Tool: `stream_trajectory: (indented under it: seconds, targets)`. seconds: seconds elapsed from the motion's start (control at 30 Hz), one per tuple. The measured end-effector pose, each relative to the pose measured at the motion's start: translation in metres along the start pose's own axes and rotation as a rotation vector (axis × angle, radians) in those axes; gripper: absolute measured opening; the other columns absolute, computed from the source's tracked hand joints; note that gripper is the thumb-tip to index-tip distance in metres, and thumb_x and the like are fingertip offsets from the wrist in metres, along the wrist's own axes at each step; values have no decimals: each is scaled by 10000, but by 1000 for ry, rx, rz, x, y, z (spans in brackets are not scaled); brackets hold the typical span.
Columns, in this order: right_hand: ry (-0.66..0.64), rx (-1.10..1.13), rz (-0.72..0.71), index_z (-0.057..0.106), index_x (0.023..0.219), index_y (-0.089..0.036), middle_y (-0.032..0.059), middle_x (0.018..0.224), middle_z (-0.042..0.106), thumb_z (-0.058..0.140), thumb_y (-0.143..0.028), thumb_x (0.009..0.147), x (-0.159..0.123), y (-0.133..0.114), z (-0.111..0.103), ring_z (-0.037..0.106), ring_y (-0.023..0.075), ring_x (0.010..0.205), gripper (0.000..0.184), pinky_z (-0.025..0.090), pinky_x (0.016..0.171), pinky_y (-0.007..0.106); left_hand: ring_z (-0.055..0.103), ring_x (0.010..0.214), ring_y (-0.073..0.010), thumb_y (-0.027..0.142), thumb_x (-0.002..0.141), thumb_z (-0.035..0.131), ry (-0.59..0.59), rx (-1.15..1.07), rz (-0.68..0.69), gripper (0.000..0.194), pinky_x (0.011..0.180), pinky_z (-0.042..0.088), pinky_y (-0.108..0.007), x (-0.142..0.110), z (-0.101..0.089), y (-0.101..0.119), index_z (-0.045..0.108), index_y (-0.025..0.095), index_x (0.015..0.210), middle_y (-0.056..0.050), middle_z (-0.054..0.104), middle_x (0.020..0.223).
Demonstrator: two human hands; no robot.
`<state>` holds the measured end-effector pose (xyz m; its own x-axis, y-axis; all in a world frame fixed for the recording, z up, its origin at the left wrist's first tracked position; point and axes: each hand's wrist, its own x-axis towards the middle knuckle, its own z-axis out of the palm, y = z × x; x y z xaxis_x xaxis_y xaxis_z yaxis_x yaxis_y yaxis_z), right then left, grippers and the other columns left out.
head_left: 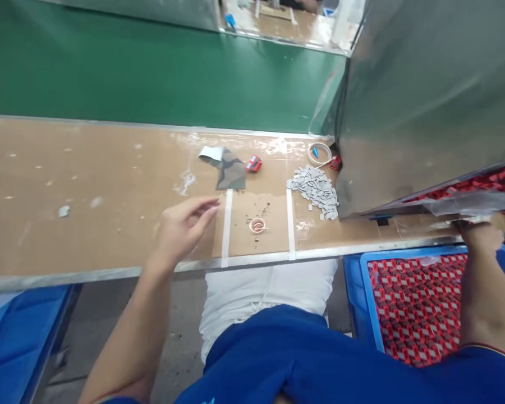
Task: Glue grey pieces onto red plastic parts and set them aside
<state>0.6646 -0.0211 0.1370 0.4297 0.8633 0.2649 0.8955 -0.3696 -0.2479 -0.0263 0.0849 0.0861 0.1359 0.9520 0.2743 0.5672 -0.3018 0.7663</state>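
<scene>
Nearest, at the lower right, a blue crate [365, 275] is filled with rows of red-and-grey parts [416, 303], above which the right forearm is stretched. The right hand [483, 237] is held at the table's edge; its fingers are hidden, so whether anything is grasped cannot be told. Just beyond it, loose red pieces [494, 182] are heaped under the edge of a metal panel [429, 101], partly covered by crumpled clear plastic [473, 203]. They are bright red and packed together; finer detail is blurred.

The left hand [184, 227] is held over the brown table [109, 196], loosely curled and seemingly unloaded, well apart from those pieces. To its right, a small round cup [257, 225] is surrounded by dark specks. Farther off, small flat grey pieces [315, 191] are piled, and a single red part with pale faces [253, 164] is set beside a camouflage-patterned piece [231, 171]. Behind the pile, a tape roll [310, 152] is laid flat. Beyond, a green surface [151, 73] is seen.
</scene>
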Motion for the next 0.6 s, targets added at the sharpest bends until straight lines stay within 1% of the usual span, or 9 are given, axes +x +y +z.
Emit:
stream_trajectory:
  seconds: [0.07, 0.17, 0.2, 0.27, 0.33, 0.4, 0.47, 0.53, 0.6]
  targets:
    - [138, -52, 205, 313, 494, -328, -1, 501, 205, 529, -938, 737, 0, 12, 3, 628, 343, 661, 691, 361, 631, 520, 748, 847, -232, 368, 892, 738, -65, 11, 86, 304, 857, 618, -389, 41, 23, 1, 786, 240, 1164, -71, 841, 1102]
    - [236, -113, 455, 442, 529, -340, 47, 487, 261, 493, -941, 697, -20, 17, 3, 674, 425, 792, 626, 318, 662, 593, 673, 1187, -334, 227, 766, 830, -124, 57, 109, 536, 1121, 485, -510, 104, 69, 2, 698, 167, 1282, -173, 753, 1302]
    - [213, -134, 479, 501, 565, -345, 83, 495, 310, 462, -936, 707, -31, 12, 0, 689, 456, 860, 609, 312, 677, 614, 653, 1206, -355, 178, 730, 835, -160, 80, 80, 560, 1147, 445, -546, 121, 84, 1, 686, 154, 1270, -191, 738, 1305]
    - [127, -173, 470, 605, 675, -356, 152, 542, 421, 416, -926, 735, -57, -9, -12, 704, 496, 1010, 604, 330, 730, 650, 658, 1135, -348, 99, 728, 771, -235, 104, 31, 409, 1113, 447, -553, 147, 104, -2, 704, 160, 1127, -179, 756, 1183]
    - [16, -194, 401, 667, 802, -366, 205, 622, 539, 389, -925, 770, -81, -49, -31, 705, 494, 1110, 625, 379, 802, 662, 659, 1039, -312, 58, 728, 723, -249, 68, 33, 290, 1056, 472, -513, 157, 107, -6, 704, 182, 990, -140, 756, 1044]
    - [-51, -157, 285, 697, 896, -365, 248, 756, 664, 376, -926, 810, -97, -104, -52, 718, 462, 1118, 652, 438, 854, 637, 650, 935, -260, 39, 701, 740, -228, -64, 42, 344, 977, 499, -451, 150, 94, -8, 708, 191, 1008, -90, 727, 947]
    - [-102, -92, 147, 719, 907, -369, 232, 887, 743, 468, -903, 841, -104, -169, -66, 747, 401, 1049, 594, 489, 837, 579, 633, 832, -202, 63, 681, 799, -208, -290, 29, 450, 863, 521, -382, 128, 73, -7, 708, 199, 1100, -38, 688, 888]
    - [-208, 32, -49, 738, 995, -359, 182, 962, 779, 531, -814, 909, -105, -234, -64, 763, 342, 963, 507, 520, 822, 535, 621, 748, -155, 148, 701, 856, -223, -527, -16, 445, 739, 527, -319, 93, 51, -1, 703, 205, 1114, -2, 653, 841]
    - [-392, 289, -274, 742, 1085, -306, 155, 982, 795, 652, -754, 878, -107, -292, -43, 761, 295, 833, 502, 554, 723, 471, 616, 673, -124, 271, 733, 888, -269, -697, -99, 370, 645, 525, -275, 50, 35, 6, 686, 200, 1036, 24, 627, 780]
